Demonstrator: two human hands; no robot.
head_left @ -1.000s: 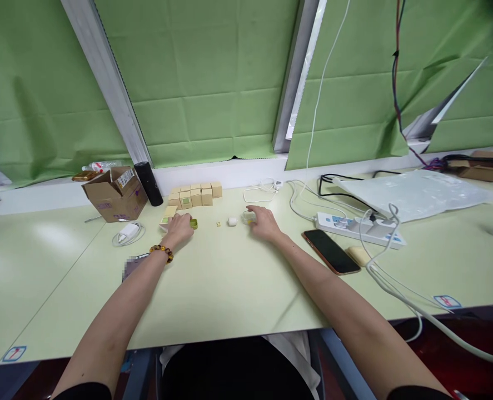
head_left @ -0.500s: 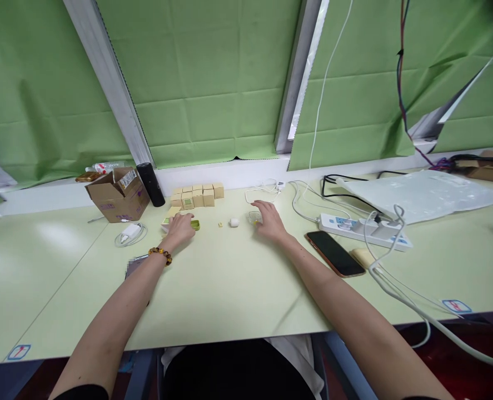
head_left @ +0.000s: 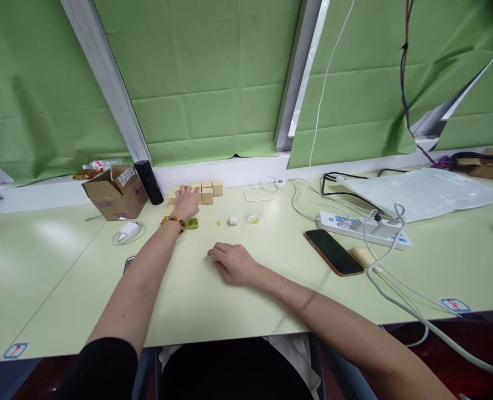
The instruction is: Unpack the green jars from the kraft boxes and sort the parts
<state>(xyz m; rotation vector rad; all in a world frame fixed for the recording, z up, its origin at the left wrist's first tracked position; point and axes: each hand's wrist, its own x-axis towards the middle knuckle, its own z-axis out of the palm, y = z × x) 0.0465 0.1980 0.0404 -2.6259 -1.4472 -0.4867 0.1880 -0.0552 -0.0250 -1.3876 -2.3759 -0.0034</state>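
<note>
From the head view, the left grip [head_left: 187, 201], fingers spread, reaches over small cardboard boxes [head_left: 207, 195] at the back of the pale surface [head_left: 213, 311], a green container [head_left: 193, 223] just beside its wrist. The right grip [head_left: 229, 260], fingers loosely curled and empty, has a white cylinder [head_left: 233, 220] and a clear container [head_left: 253, 217] beyond it.

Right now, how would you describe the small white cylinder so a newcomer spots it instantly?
On the pale green tabletop, find the small tan cardboard boxes by the left hand. Nearer the person and rightward, the small white cylinder lies between a tiny yellow piece and a clear container; of these three, it alone is white.
</note>
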